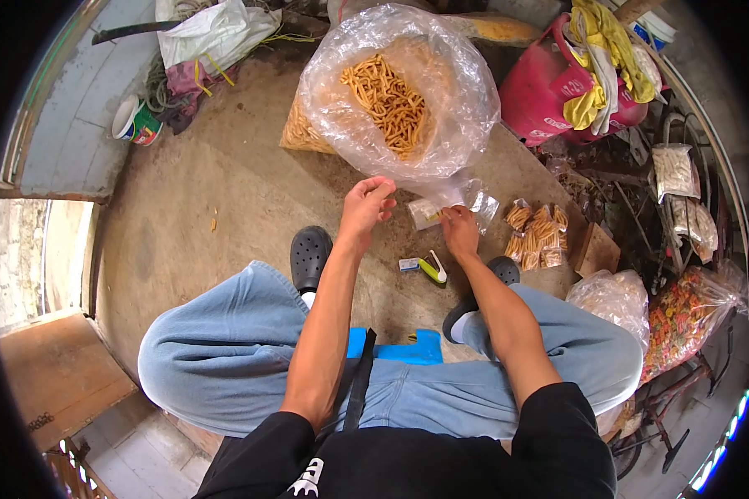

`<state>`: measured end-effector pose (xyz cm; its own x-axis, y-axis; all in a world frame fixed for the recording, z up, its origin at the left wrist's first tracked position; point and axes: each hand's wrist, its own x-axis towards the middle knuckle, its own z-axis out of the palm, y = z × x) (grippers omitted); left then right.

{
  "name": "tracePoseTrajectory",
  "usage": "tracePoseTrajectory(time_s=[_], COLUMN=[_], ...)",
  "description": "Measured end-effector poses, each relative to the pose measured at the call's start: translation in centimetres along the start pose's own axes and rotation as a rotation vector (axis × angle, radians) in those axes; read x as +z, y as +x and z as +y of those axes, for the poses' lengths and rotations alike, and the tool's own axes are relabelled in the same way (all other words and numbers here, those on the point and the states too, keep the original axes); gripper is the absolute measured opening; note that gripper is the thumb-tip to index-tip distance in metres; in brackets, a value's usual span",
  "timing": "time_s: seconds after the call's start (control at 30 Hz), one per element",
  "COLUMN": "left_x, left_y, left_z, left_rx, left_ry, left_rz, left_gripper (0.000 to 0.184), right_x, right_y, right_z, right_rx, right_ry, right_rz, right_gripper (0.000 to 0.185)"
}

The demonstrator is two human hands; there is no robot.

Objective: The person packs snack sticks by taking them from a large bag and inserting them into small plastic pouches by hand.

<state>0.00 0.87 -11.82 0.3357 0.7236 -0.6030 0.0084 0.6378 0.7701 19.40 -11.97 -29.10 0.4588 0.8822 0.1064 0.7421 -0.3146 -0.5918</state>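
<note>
A large clear plastic bag (466,108) stands open in front of me, with brown stick snacks (387,104) inside. Just below its near rim is my left hand (368,208), fingers loosely curled and apart, with nothing visible in them. My right hand (459,231) pinches the lower edge of a small clear plastic bag (448,193). Beside those fingers lies a packet of flat clear bags (424,214) on the floor. Nearer me lie a green stapler (433,268) and a small blue-and-white box (409,264). Several filled snack packs (541,235) are piled right of my right hand.
A pink tub (545,83) with yellow cloths (612,58) stands at back right. A bag of colourful snacks (686,320) leans at right. A white-green bucket (137,122) and a white sack (216,37) are at back left. A blue stool (424,348) is under me.
</note>
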Motion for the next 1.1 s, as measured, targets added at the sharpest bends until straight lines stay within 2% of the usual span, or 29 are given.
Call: tracePoseTrajectory(time_s=[0.1,0.17,0.2,0.27,0.3,0.37,0.4,0.47,0.6,0.7,0.9,0.97,1.0,1.07,1.1], left_x=[0.3,0.5,0.5,0.6,0.6,0.6,0.6,0.5,0.4,0.6,0.6,0.8,0.9,0.8,0.8], left_y=[-0.1,0.0,0.0,0.1,0.2,0.3,0.4,0.4,0.6,0.4,0.7,0.3,0.2,0.1,0.1], left_z=[-0.2,-0.3,-0.3,-0.4,-0.4,-0.6,-0.6,-0.6,-0.5,-0.5,-1.2,-0.9,-0.8,-0.8,-0.7], left_rx=[-0.017,-0.023,-0.022,-0.022,-0.023,-0.025,-0.028,-0.030,-0.037,-0.031,0.003,0.001,0.007,0.010,0.022], left_ry=[0.000,0.003,0.006,0.005,0.008,0.012,0.014,0.014,-0.008,-0.010,0.006,0.003,-0.003,0.006,0.000], left_rz=[0.003,0.001,0.003,-0.006,-0.004,0.003,0.005,0.011,0.002,0.006,-0.028,-0.018,-0.020,-0.002,-0.003], left_gripper=[0.035,0.035,0.035,0.034,0.034,0.034,0.034,0.033,0.033,0.033,0.034,0.034,0.034,0.030,0.030], right_x=[-0.3,-0.1,-0.3,-0.6,-0.7,-0.9,-0.6,0.1,0.8,1.7,3.8,5.0,4.1,1.2,0.1], right_y=[0.8,1.8,2.4,3.7,4.2,4.8,4.8,4.6,3.3,2.2,-0.3,-0.8,-0.8,-0.6,0.2], right_z=[0.1,0.4,0.4,0.3,0.1,-0.4,-0.1,0.7,1.8,3.1,4.4,6.4,5.9,3.6,2.8], right_rx=[0.123,0.279,0.280,0.411,0.412,0.545,0.548,0.516,0.601,0.691,0.735,0.789,0.781,0.891,0.878], right_ry=[-0.058,-0.111,-0.107,-0.107,-0.104,-0.175,-0.174,-0.171,-0.017,0.093,0.232,0.297,0.294,0.827,0.827], right_rz=[0.026,0.130,0.130,0.023,0.021,-0.147,-0.150,-0.195,-0.145,-0.149,0.078,-0.027,-0.023,-0.121,-0.119], right_gripper=[0.023,0.026,0.026,0.041,0.041,0.059,0.059,0.073,0.074,0.073,0.063,0.040,0.040,0.018,0.018])
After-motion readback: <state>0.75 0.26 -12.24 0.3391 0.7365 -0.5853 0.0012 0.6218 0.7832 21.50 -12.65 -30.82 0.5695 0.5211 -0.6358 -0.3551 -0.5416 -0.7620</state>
